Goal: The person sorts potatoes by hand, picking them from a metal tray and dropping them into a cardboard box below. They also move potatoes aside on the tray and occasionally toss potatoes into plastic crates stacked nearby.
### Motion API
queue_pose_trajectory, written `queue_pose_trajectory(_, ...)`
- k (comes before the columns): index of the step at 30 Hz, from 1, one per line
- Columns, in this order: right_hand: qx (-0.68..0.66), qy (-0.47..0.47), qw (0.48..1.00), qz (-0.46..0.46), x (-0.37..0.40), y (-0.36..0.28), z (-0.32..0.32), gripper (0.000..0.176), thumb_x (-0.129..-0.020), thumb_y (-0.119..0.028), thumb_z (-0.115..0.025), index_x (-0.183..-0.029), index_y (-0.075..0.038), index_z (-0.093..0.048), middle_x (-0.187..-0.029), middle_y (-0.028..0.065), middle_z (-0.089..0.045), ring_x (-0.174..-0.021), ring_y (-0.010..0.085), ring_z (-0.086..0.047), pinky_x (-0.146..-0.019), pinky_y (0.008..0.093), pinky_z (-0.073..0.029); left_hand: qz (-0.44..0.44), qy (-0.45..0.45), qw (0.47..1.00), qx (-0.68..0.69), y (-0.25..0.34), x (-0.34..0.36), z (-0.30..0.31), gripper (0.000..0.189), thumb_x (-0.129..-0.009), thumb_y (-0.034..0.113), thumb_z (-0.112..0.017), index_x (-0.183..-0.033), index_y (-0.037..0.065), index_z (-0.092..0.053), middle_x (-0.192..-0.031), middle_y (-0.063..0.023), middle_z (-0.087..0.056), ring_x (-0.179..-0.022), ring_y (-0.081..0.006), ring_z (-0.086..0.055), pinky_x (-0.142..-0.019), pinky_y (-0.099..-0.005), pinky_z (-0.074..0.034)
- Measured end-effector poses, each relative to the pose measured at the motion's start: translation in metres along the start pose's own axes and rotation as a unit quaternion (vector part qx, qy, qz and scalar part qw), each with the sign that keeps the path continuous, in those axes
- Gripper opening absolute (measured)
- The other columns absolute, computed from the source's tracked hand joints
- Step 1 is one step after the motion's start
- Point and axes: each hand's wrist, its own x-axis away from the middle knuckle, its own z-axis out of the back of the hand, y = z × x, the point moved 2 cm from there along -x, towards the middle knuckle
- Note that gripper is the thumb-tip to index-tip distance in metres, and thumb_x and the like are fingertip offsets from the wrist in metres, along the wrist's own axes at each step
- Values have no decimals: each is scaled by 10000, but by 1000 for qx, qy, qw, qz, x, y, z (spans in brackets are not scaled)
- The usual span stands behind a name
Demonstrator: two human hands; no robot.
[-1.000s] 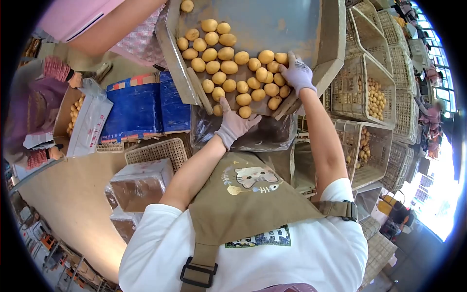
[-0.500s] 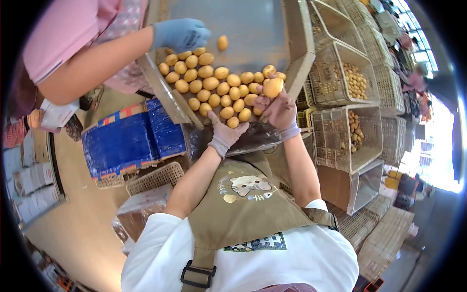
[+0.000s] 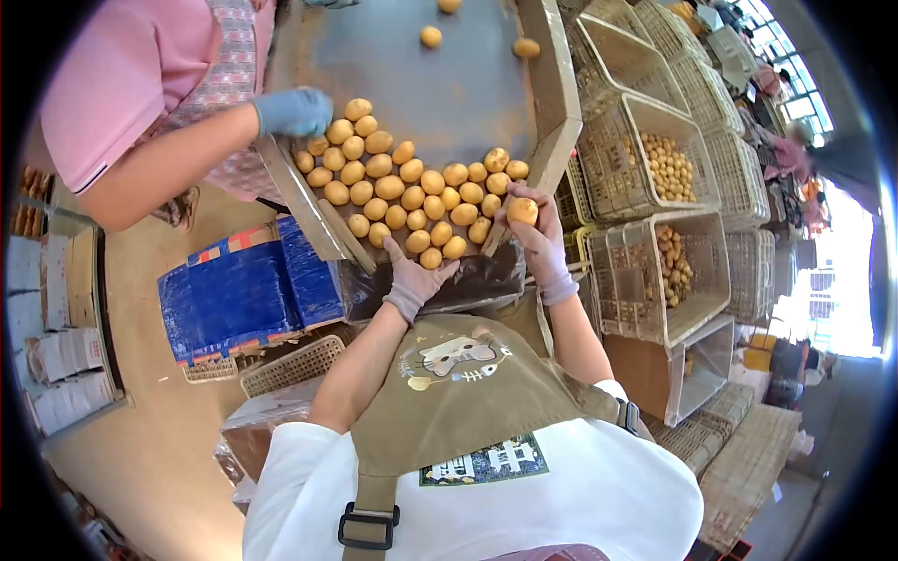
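Several small, round, yellow-brown potatoes point(image 3: 388, 188) lie heaped at the near end of a metal sorting chute point(image 3: 421, 84). My left hand point(image 3: 416, 283), in a pale glove, rests at the chute's mouth with thumb and fingers apart, beside the lowest potatoes. On the right, my gloved right hand point(image 3: 548, 245) grips one larger potato point(image 3: 522, 212) just over the chute's side edge. Part of its fingers is hidden behind that potato. Below the mouth hangs dark plastic sheeting point(image 3: 486, 280).
A co-worker's blue-gloved hand point(image 3: 295, 113) is at the heap's left side. Stacked plastic crates point(image 3: 697, 271), some holding potatoes, stand to the right. A blue-covered box point(image 3: 229, 299) and an open basket point(image 3: 295, 365) are at the lower left. Loose potatoes point(image 3: 430, 36) lie farther up the chute.
My right hand has drawn slightly nearer with its potato. The co-worker's gloved hand has moved left and down to the heap's edge. More loose potatoes show up the chute.
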Motion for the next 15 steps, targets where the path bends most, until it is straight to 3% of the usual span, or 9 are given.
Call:
queue_pose_trajectory(4,-3,-31,999,-24,-9,1,-9,501,-879,-88,-555,-1371,-45,-468,-1220,121,-582,-952,181,-615,-887,337,-525,-6,-48,999,-11,1,5,1,1107,-751,927,-402,-1558,178,-281,-1606,-65,-308,-1465,-357,-291,-1152,-639,-228)
queue_pose_trajectory(5,0,-42,999,-16,-10,3,-12,529,-922,-151,-574,-1424,-51,-439,-1141,118,-607,-837,159,-601,-786,300,-532,-13,-47,999,-21,2,4,3,1120,-747,927,-410,-1559,170,-261,-1603,-78,-304,-1455,-378,-314,-1126,-654,-286)
queue_pose_trajectory(8,8,-65,998,-11,-8,9,-18,540,-967,-242,-595,-1447,-62,-429,-1080,112,-622,-721,133,-570,-681,273,-513,-20,-41,999,-15,1,2,7,1127,-747,929,-401,-1561,163,-257,-1603,-79,-304,-1458,-376,-309,-1130,-648,-285)
queue_pose_trajectory(9,-24,-82,996,-6,-7,12,-18,522,-1001,-188,-568,-1476,-55,-397,-1092,116,-640,-676,115,-552,-640,233,-484,-21,-37,999,-15,1,3,7,1128,-747,930,-398,-1561,161,-256,-1603,-80,-304,-1460,-374,-306,-1132,-645,-283)
queue_pose_trajectory(12,-125,-38,990,-44,-3,11,-24,622,-997,-306,-591,-1516,-85,-329,-1107,123,-659,-617,106,-511,-583,265,-469,-17,-29,999,-18,2,1,7,1125,-747,930,-396,-1560,164,-261,-1604,-75,-304,-1462,-368,-299,-1136,-638,-279)
queue_pose_trajectory(13,-208,-53,975,-60,-1,9,-25,663,-983,-282,-618,-1531,-102,-290,-1239,138,-620,-664,133,-585,-655,283,-526,-14,-33,999,-20,3,1,8,1123,-747,930,-396,-1560,166,-265,-1604,-73,-304,-1462,-367,-298,-1136,-636,-278)
queue_pose_trajectory(15,-192,-34,979,-52,7,5,-26,644,-967,-261,-640,-1508,-111,-323,-1329,136,-547,-805,171,-635,-759,321,-551,-1,-59,998,-22,4,3,7,1119,-745,931,-398,-1558,172,-273,-1604,-66,-304,-1461,-365,-297,-1137,-630,-278)
